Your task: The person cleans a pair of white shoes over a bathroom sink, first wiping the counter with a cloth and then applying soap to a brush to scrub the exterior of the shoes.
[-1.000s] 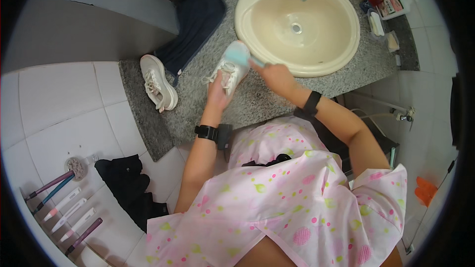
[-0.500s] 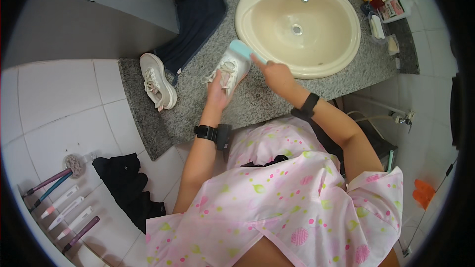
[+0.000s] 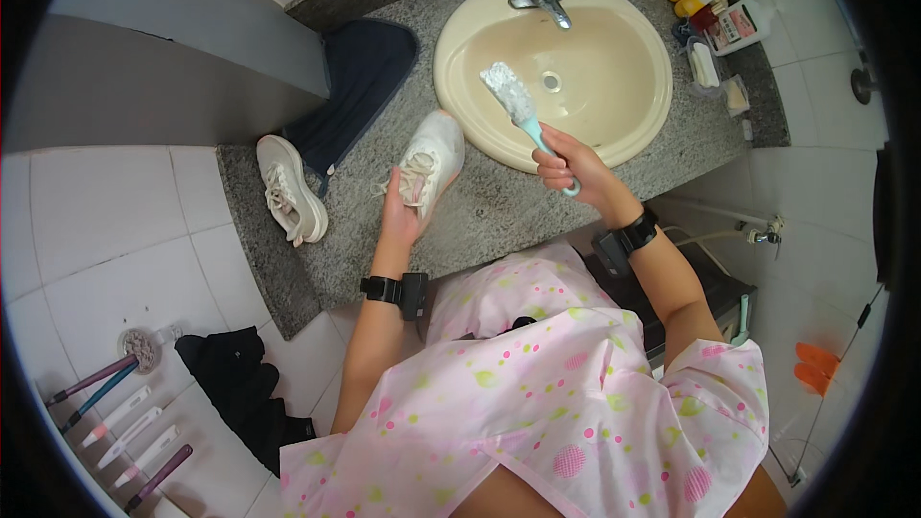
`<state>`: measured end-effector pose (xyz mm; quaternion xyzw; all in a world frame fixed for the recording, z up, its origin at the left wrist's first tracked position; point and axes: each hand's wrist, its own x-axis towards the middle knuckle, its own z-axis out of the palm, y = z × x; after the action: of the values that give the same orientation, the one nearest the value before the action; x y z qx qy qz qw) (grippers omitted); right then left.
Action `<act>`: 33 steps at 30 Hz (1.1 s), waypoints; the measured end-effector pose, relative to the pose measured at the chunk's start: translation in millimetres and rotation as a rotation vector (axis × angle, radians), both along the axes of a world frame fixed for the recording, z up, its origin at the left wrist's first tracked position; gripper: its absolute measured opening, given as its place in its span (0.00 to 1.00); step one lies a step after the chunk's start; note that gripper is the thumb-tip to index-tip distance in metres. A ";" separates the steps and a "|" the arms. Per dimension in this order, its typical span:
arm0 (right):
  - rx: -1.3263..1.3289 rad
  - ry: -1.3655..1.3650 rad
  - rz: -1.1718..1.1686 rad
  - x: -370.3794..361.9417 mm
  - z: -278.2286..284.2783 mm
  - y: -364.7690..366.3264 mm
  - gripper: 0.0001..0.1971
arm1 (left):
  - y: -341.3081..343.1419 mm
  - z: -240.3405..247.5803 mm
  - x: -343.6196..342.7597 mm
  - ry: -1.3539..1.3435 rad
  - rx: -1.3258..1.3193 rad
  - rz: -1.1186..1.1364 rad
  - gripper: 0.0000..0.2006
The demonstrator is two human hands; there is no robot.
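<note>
1. Left hand [image 3: 401, 216]: grip closed on the heel end of a white sneaker [image 3: 429, 165], held over the granite bench [image 3: 499, 216], just off the sink's 8 o'clock rim.
2. Right hand [image 3: 576, 168]: grip closed round the teal handle of a scrub brush [image 3: 518, 104]; soapy bristle head points to 11 o'clock, over the cream sink [image 3: 614, 86].
3. Brush and sneaker apart, not touching.
4. Second white sneaker [image 3: 290, 190] lies on the bench at 9 o'clock of the held one, beside a dark cloth [image 3: 360, 77].
</note>
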<state>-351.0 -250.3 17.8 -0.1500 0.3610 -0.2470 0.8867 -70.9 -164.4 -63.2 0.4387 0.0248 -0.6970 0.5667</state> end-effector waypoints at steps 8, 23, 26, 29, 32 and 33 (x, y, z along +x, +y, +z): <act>-1.156 0.640 0.279 18.7 -50.6 11.4 0.19 | -7.2 6.0 -4.1 -0.009 0.009 -0.022 0.32; -1.470 0.942 0.364 74.7 -41.9 9.0 0.21 | -6.1 -6.8 2.1 -0.030 0.009 -0.091 0.31; -1.479 0.932 0.406 61.2 -41.2 12.0 0.20 | -5.1 -11.2 4.3 0.006 0.018 -0.099 0.31; -1.485 0.899 0.352 45.3 -41.2 15.3 0.20 | -1.7 -10.6 5.7 0.135 -0.009 -0.050 0.32; -1.502 0.891 0.376 29.1 -38.1 23.9 0.22 | -4.7 7.5 3.3 0.041 -0.004 -0.037 0.32; -1.518 0.904 0.463 26.8 -35.8 26.6 0.22 | -4.8 7.2 4.4 0.042 -0.005 -0.040 0.32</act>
<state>-324.2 -223.7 -18.0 -0.8442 0.3752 -0.1518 0.3514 -66.6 -169.2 -56.0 0.4232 0.0262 -0.7172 0.5531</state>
